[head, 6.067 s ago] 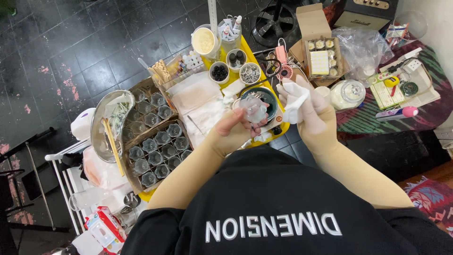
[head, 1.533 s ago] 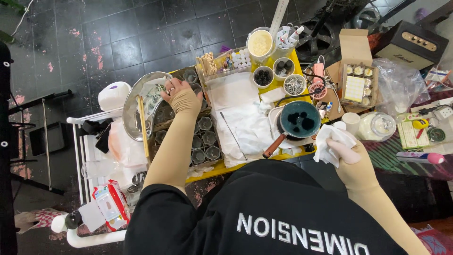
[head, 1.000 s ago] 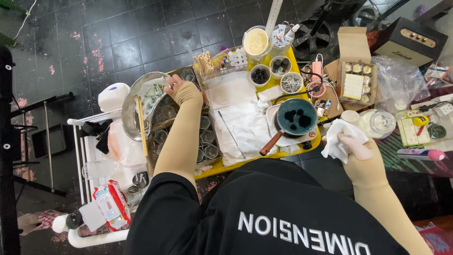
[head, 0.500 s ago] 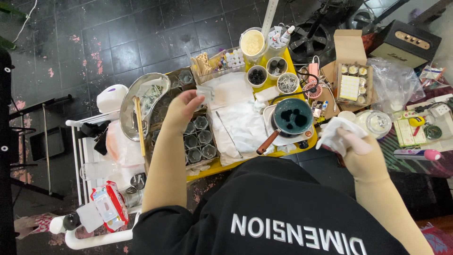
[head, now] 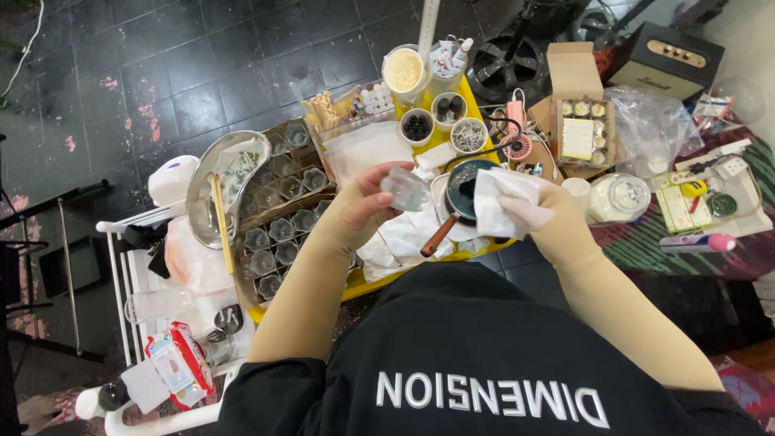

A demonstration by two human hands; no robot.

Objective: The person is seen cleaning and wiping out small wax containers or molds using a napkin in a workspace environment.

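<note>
At the far left of your yellow bench (head: 367, 284) a metal bowl (head: 211, 194) sits beside rows of small empty glass cups (head: 278, 234). Your left hand (head: 359, 208) is raised above them, its fingers curled tight around one clear glass cup (head: 405, 190) held at the fingertips. Just to the right, near that cup but not touching it, your right hand (head: 542, 220) is closed on a crumpled white cloth (head: 499, 199), over the dark pan (head: 467, 190) with the wooden handle.
</note>
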